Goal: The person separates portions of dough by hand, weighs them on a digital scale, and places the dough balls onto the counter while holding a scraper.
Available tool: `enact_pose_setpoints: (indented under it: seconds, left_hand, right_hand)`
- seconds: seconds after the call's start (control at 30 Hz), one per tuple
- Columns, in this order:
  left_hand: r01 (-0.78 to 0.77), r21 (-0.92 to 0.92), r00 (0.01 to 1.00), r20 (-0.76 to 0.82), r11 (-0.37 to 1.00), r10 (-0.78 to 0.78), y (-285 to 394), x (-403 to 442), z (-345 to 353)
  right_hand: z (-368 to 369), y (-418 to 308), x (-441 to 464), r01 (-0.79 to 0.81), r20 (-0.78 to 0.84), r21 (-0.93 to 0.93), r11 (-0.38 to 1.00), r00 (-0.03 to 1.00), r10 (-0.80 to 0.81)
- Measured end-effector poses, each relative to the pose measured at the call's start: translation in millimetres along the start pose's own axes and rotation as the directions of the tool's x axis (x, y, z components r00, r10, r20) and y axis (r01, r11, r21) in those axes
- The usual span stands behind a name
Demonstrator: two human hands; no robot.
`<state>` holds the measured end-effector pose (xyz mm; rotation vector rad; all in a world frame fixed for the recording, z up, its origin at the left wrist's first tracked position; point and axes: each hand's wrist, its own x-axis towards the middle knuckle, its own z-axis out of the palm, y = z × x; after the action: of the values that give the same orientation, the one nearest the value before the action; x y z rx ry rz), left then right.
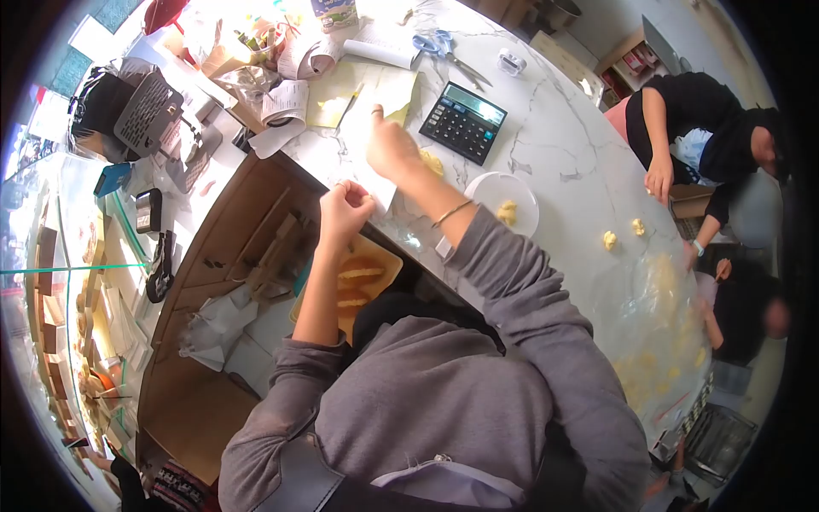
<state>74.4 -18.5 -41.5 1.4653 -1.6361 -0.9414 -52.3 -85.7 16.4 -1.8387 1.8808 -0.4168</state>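
My left hand (344,212) is at the counter's near edge, its fingertips pinched together against a white, paper-like sheet (386,194) washed out by glare. Just beyond it my right hand (395,152) hovers over the same sheet, thumb raised and fingers curled; what they grip, if anything, is hidden. A small yellow piece (431,162) shows beside my right hand. Close to my right forearm stands a white plate (527,192) holding a yellow dough-like lump (507,212). A black calculator (463,122) lies past my right hand, and a pen (348,109) rests on yellowish paper (401,90).
Scissors (452,58) and a small clear-lidded container (512,62) lie farther back. Two yellow lumps (609,241) sit on the marble counter (563,136) at right. Co-workers (682,128) stand along the right edge. A card terminal (152,107) and a glass case (51,222) are left.
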Motion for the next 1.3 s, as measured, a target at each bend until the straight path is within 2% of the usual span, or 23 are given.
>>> enact_pose_setpoints:
  seconds: [0.03,0.07,0.13,0.2,0.27,0.3,0.37,0.43,0.5,0.53,0.57,0.67,0.7,0.77,0.87,0.97,1.07,1.2,1.3]
  left_hand:
    - [0.056,-0.072,0.998,0.016,0.996,-0.055,3.7,-7.6,0.7]
    - [0.080,-0.056,0.996,0.052,0.995,-0.077,5.5,-13.3,-0.2]
    - [0.105,-0.212,0.994,0.047,0.972,-0.097,8.1,-22.3,2.0]
    - [0.098,-0.398,0.995,0.062,0.912,-0.080,21.9,-30.2,4.9]
    - [0.113,-0.413,0.989,0.135,0.904,-0.062,30.2,-30.7,7.9]
    - [0.120,-0.420,0.984,0.173,0.899,-0.051,34.3,-30.5,9.8]
    - [0.047,-0.432,0.976,0.210,0.901,0.050,48.8,-27.6,17.0]
    - [-0.020,-0.448,0.957,0.250,0.894,0.146,65.7,-21.0,31.5]
    - [-0.185,-0.416,0.906,0.280,0.890,0.319,88.3,-10.9,48.6]
    - [-0.225,-0.410,0.880,0.305,0.884,0.365,101.1,-7.1,57.8]
    - [-0.266,-0.404,0.851,0.328,0.875,0.410,111.2,-3.6,68.3]
    - [-0.483,-0.329,0.739,0.344,0.811,0.579,118.9,4.6,110.2]
    - [-0.500,-0.324,0.697,0.400,0.803,0.595,113.0,7.2,125.0]
    - [-0.636,-0.145,0.589,0.544,0.758,0.598,98.4,7.6,149.5]
    - [-0.736,-0.030,0.565,0.523,0.676,0.638,94.5,0.3,153.0]
    - [-0.744,-0.107,0.562,0.434,0.660,0.704,107.8,-0.8,132.2]
    - [-0.513,-0.269,0.714,0.393,0.815,0.579,105.5,1.1,118.3]
    - [-0.422,-0.221,0.845,0.255,0.879,0.470,102.0,6.9,91.8]
    - [-0.399,-0.260,0.848,0.262,0.880,0.461,89.0,12.1,90.6]
  right_hand:
    - [-3.9,8.5,2.9,-0.019,-0.005,0.019,1.000,1.000,0.019]
    - [-9.1,19.3,4.7,0.007,-0.058,0.067,0.998,0.998,-0.003]
    - [-33.0,37.0,-3.2,0.063,-0.160,0.155,0.986,0.986,-0.038]
    - [-70.6,52.5,-20.5,0.083,-0.182,0.318,0.944,0.983,-0.025]
    - [-102.5,73.1,-43.5,0.156,-0.303,0.511,0.845,0.953,0.008]
    - [-125.8,80.6,-59.2,0.114,-0.307,0.460,0.881,0.951,0.037]
    - [-153.2,105.9,-89.8,0.210,-0.483,0.490,0.846,0.873,0.063]
    - [-189.5,110.2,-129.0,0.265,-0.472,0.601,0.754,0.879,0.067]
    - [-207.4,115.3,-162.0,0.290,-0.577,0.588,0.755,0.805,0.140]
    - [-217.7,119.2,-178.4,0.278,-0.569,0.569,0.774,0.813,0.126]
    - [-221.6,122.1,-193.9,0.194,-0.573,0.588,0.785,0.785,0.235]
    - [-226.1,125.1,-225.8,0.156,-0.595,0.597,0.787,0.744,0.304]
    - [-224.8,129.1,-233.2,0.151,-0.594,0.603,0.784,0.741,0.314]
    - [-221.1,138.5,-243.8,0.133,-0.594,0.615,0.777,0.727,0.345]
    - [-214.8,150.2,-254.2,0.120,-0.604,0.630,0.767,0.697,0.387]
    - [-216.6,153.4,-264.8,0.068,-0.605,0.627,0.776,0.670,0.430]
    - [-220.3,157.7,-273.1,0.070,-0.626,0.607,0.792,0.655,0.422]
    - [-222.0,149.5,-276.4,0.067,-0.662,0.574,0.816,0.625,0.415]
    - [-222.3,152.2,-274.6,0.117,-0.667,0.592,0.797,0.627,0.403]
